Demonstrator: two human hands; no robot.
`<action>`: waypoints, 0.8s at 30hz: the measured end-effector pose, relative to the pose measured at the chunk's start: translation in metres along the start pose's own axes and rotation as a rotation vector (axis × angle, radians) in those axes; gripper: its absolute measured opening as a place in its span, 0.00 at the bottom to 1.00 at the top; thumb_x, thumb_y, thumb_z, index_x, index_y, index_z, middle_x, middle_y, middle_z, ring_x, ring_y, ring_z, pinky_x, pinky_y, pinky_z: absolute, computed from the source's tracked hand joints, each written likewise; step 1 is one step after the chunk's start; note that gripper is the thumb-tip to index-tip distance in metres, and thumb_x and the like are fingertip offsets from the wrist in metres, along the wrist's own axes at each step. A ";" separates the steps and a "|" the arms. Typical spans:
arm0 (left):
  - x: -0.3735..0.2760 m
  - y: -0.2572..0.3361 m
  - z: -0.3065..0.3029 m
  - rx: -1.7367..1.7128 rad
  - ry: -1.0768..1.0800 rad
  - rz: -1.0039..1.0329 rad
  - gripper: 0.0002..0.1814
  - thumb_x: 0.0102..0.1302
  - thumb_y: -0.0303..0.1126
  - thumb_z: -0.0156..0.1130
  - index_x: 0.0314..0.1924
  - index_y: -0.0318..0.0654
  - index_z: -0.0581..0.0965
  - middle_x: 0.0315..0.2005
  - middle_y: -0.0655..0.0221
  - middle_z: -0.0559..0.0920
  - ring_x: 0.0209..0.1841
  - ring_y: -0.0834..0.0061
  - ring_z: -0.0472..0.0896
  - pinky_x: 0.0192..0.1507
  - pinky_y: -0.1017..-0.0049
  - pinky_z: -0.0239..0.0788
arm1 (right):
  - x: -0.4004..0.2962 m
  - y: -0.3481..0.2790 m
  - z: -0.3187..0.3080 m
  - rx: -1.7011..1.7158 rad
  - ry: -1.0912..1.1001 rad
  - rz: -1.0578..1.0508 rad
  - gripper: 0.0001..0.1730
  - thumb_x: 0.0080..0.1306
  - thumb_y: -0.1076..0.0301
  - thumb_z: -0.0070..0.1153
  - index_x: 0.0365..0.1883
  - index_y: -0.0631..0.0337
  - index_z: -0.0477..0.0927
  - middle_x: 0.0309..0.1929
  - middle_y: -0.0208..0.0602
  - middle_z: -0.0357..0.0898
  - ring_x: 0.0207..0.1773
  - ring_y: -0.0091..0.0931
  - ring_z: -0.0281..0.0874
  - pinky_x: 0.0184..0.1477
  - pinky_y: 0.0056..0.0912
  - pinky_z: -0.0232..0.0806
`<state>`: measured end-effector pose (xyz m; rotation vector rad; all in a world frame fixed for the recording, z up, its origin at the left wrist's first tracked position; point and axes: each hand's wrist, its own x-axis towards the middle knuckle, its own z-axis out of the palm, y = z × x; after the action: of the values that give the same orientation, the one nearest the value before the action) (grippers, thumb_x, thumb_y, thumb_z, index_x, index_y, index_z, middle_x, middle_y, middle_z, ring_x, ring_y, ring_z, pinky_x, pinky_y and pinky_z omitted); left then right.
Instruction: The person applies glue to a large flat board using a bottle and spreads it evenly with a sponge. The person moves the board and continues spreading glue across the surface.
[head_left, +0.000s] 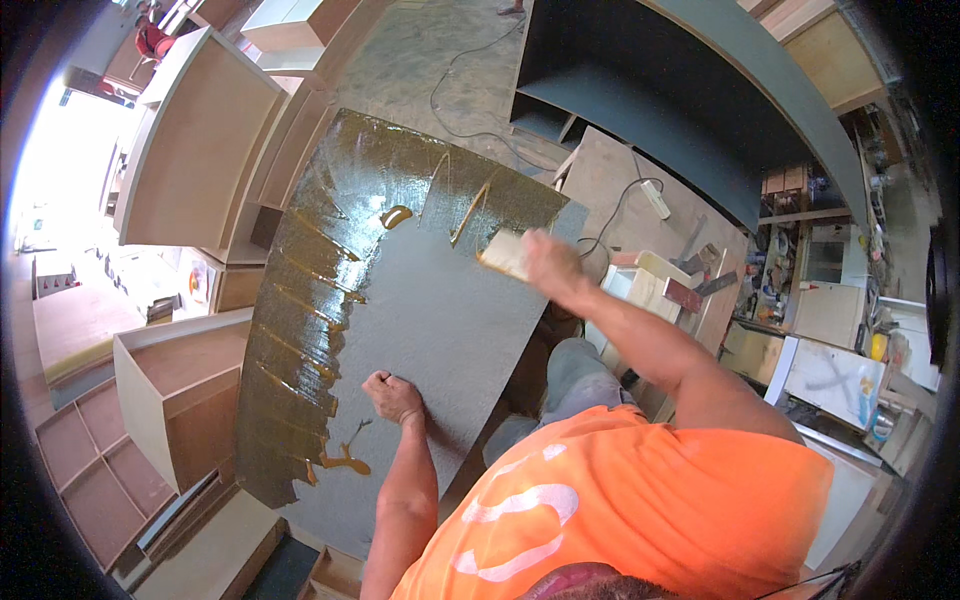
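Note:
My right hand grips a flat, pale spreader whose edge touches a large grey sheet lying before me. My left hand rests as a fist on the sheet's bare grey part, with no tool visible in it. Glossy amber-brown glue coats the far and left parts of the sheet in ridged streaks. A thicker glue puddle lies near the far side, and another blob sits below and left of my left hand.
Unfinished wooden cabinets and an open drawer box stand at left. A dark-lined cabinet carcass stands at the far right. A low board holds a power strip and cable. A person in red is far off at upper left.

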<state>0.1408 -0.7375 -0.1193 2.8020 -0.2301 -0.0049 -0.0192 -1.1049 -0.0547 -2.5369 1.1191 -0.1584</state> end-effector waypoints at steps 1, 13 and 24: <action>0.000 0.001 0.000 0.010 -0.004 0.005 0.07 0.64 0.31 0.50 0.41 0.48 0.73 0.44 0.66 0.75 0.45 0.57 0.79 0.42 0.55 0.72 | 0.001 0.016 0.000 0.012 0.037 0.044 0.09 0.69 0.66 0.46 0.40 0.60 0.76 0.33 0.50 0.81 0.40 0.48 0.83 0.41 0.55 0.75; -0.001 0.003 -0.001 -0.003 -0.002 -0.002 0.07 0.65 0.31 0.48 0.41 0.48 0.74 0.44 0.65 0.75 0.45 0.57 0.79 0.45 0.55 0.71 | 0.045 0.070 -0.025 0.259 -0.004 0.218 0.22 0.56 0.60 0.65 0.43 0.67 0.80 0.43 0.57 0.84 0.45 0.51 0.83 0.50 0.54 0.75; -0.026 -0.059 -0.027 -0.470 0.032 -0.016 0.13 0.65 0.27 0.56 0.50 0.40 0.77 0.47 0.62 0.78 0.48 0.60 0.79 0.52 0.62 0.73 | 0.062 0.196 0.004 0.644 -0.127 0.362 0.22 0.65 0.57 0.66 0.45 0.70 0.85 0.39 0.44 0.89 0.42 0.33 0.84 0.47 0.39 0.73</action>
<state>0.1255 -0.6693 -0.1134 2.3343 -0.1718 -0.0155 -0.1119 -1.2707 -0.1333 -1.7335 1.2137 -0.2166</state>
